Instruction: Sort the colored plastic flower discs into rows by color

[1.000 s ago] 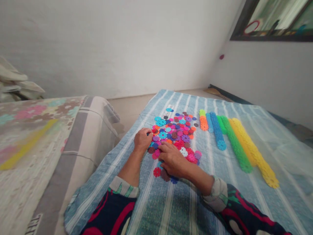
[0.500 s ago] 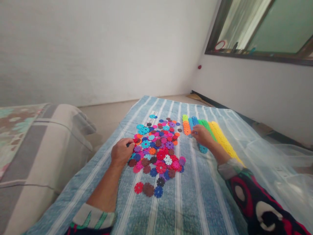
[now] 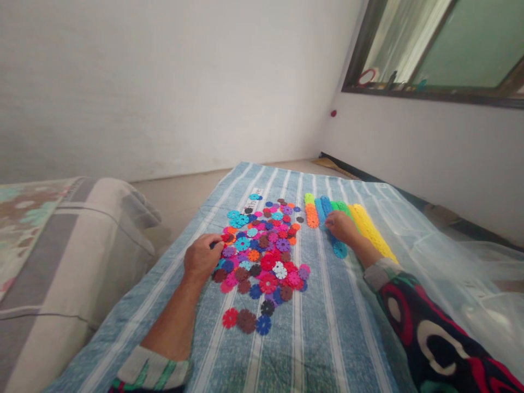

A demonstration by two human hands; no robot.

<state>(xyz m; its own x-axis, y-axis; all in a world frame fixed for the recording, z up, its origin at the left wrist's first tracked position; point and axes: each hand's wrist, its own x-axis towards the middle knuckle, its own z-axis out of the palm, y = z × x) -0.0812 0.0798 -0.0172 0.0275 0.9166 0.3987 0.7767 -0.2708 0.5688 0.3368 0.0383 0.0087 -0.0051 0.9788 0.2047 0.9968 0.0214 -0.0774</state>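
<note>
A loose pile of toothed plastic discs (image 3: 266,240) in red, pink, purple, blue, brown and other colours lies mid-cloth. At its left edge rests my left hand (image 3: 202,256), fingers curled and closed; a dark spot shows between thumb and forefinger, but I cannot make out what it is. My right hand (image 3: 343,226) is closed in a pinch over the blue disc row (image 3: 339,248), hiding part of it. Whatever its fingertips hold is hidden. Just left of that hand is the orange disc row (image 3: 312,215), with yellow-green discs (image 3: 309,198) at its far end.
Green (image 3: 340,206) and yellow disc rows (image 3: 373,233) lie beyond my right forearm. A clear plastic bag or container (image 3: 470,262) sits at the right. The striped cloth (image 3: 319,338) covers the surface. A draped piece of furniture (image 3: 94,245) stands left, a window (image 3: 442,49) upper right.
My right hand has shifted slightly right, from the near end of the orange row onto the blue row. My left hand stays by the pile. The view has tilted a little.
</note>
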